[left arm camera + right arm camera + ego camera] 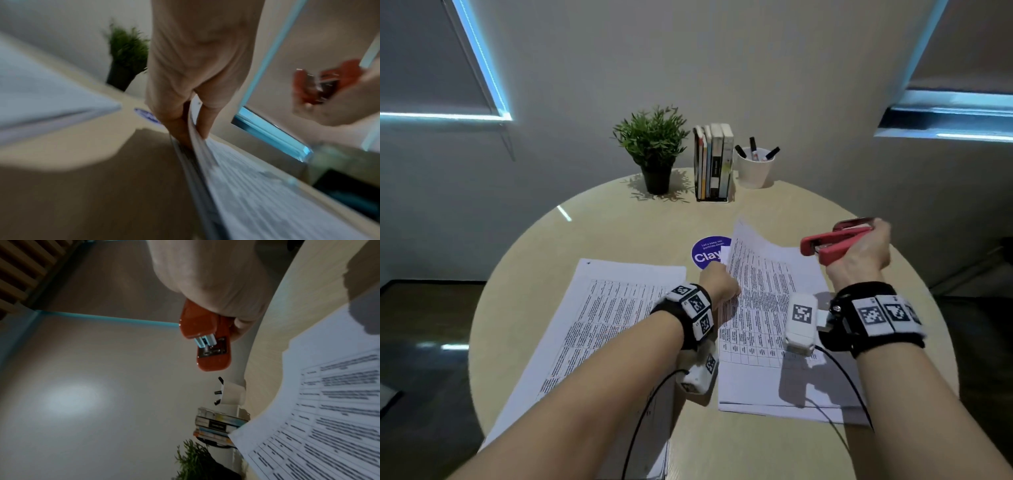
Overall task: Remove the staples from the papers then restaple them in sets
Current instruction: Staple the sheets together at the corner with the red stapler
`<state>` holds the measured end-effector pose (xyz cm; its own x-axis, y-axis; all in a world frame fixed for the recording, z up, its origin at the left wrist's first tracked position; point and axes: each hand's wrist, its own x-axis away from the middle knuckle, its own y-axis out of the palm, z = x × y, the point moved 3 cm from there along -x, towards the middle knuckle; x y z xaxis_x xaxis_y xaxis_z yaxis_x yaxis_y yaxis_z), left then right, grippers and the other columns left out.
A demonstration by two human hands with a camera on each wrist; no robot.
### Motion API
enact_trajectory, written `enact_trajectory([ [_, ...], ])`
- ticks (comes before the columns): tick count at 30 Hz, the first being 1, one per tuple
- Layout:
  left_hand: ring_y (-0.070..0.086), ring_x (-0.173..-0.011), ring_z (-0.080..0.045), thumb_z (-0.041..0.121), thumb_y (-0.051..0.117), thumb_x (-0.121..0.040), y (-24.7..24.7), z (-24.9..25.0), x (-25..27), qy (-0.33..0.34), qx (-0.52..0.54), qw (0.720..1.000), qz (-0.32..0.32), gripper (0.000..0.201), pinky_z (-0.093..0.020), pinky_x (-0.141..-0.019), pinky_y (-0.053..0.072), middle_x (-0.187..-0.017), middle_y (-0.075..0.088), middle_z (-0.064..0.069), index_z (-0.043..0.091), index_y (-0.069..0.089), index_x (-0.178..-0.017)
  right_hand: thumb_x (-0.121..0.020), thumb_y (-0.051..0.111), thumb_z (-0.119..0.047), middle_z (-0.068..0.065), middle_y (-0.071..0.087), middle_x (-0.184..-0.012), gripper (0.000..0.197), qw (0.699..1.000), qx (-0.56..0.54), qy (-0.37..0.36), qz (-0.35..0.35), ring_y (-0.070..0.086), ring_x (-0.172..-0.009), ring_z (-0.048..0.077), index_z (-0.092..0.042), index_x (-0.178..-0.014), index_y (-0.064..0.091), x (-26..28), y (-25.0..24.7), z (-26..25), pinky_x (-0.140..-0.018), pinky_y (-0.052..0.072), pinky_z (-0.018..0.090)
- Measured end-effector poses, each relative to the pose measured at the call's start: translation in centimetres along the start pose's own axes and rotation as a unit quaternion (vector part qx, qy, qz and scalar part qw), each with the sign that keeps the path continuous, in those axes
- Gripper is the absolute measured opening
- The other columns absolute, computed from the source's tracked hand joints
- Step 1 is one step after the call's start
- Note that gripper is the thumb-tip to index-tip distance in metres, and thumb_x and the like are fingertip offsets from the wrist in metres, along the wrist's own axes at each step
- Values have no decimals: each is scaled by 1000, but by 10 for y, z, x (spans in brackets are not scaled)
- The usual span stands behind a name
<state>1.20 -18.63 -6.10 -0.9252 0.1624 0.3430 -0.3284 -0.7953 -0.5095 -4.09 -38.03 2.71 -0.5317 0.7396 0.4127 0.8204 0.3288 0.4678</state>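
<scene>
Restapling step, judging by the tool: right hand [866, 250] fingers clenched round red plastic stapler [832, 241] above counter's right side, left hand [185, 78] fingers pinching lifted far-left corner of right-hand printed paper stack [767, 308] mid-counter; next, corner into stapler mouth.

Table [619, 222]: pale wood-look top, smooth, slight sheen w/ a light glint. Papers [763, 308]: thin matt white sheets, printed black, flexing where lifted. Left stack [613, 308]: same matt paper. Stapler [828, 241]: glossy red plastic body, shiny metal head & anvil plate [213, 348]. Sticker [705, 251]: smooth purple, flat on table. Cup [755, 169]: white, matt, prob. plastic or ceramic, can't tell. Plant [652, 137]: plastic-looking green leaves, matt black pot. Books [714, 164]: paper covers, semi-gloss. Wristbands [876, 315]: black cloth w/ white printed tags.
</scene>
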Motion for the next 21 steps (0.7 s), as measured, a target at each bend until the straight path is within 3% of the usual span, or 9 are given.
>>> enact_trajectory([
  [3,62,-99,-31,20,74,-80,-10,5,2,36,-126,991,11,26,-43,-84,54,-103,62,-17,6,53,-85,-88,52,-39,6,70,-75,29,1000,22,13,2,67,-60,24,-12,-92,63,4,4,16,-55,48,25],
  [5,49,-116,-33,35,75,-79,-25,7,4,55,-220,973,41,43,-42,-93,47,-121,51,-20,4,53,-100,-88,52,-38,7,70,-76,30,999,42,32,3,67,-61,23,-11,-95,62,6,7,29,-55,49,26],
  [7,39,-125,-33,36,74,-79,-52,3,2,54,-245,964,84,64,-42,-101,42,-132,41,-17,3,45,-126,-89,55,-34,8,69,-78,25,997,57,60,-9,67,-63,24,-10,-94,58,8,9,44,-59,53,32],
  [8,37,-127,-33,33,74,-80,-69,-1,1,48,-248,962,102,67,-43,-101,41,-133,39,-17,4,41,-131,-89,56,-31,9,68,-79,21,995,67,78,-19,66,-64,24,-10,-92,56,11,11,52,-63,55,36],
  [10,34,-129,-34,28,72,-82,-110,-15,-2,26,-265,956,119,67,-44,-101,39,-137,38,-17,5,38,-135,-90,58,-23,10,65,-78,16,988,104,110,-42,64,-64,24,-8,-91,55,14,12,68,-64,54,40],
  [13,33,-130,-34,26,73,-81,-174,-52,0,-14,-299,943,146,68,-46,-102,38,-140,40,-16,8,40,-139,-94,59,-18,11,62,-79,12,978,140,139,-72,62,-64,24,-8,-92,53,17,15,90,-55,51,39],
  [17,33,-131,-34,41,82,-69,-230,-106,10,-89,-337,926,149,90,-48,-105,38,-140,41,-14,19,37,-143,-92,60,-25,13,67,-87,17,963,200,162,-84,66,-71,28,-10,-91,53,17,12,116,-77,55,54],
  [19,35,-132,-34,44,85,-64,-241,-124,12,-98,-333,929,129,94,-49,-106,38,-139,45,-13,24,38,-143,-92,60,-28,12,68,-80,20,958,213,172,-83,65,-61,25,-10,-96,53,15,9,124,-79,55,52],
  [21,36,-131,-33,43,84,-66,-244,-135,13,-89,-326,935,108,89,-49,-106,38,-136,49,-13,27,41,-142,-93,59,-29,13,69,-84,22,958,215,168,-82,65,-62,24,-10,-100,52,13,8,126,-74,56,45],
])
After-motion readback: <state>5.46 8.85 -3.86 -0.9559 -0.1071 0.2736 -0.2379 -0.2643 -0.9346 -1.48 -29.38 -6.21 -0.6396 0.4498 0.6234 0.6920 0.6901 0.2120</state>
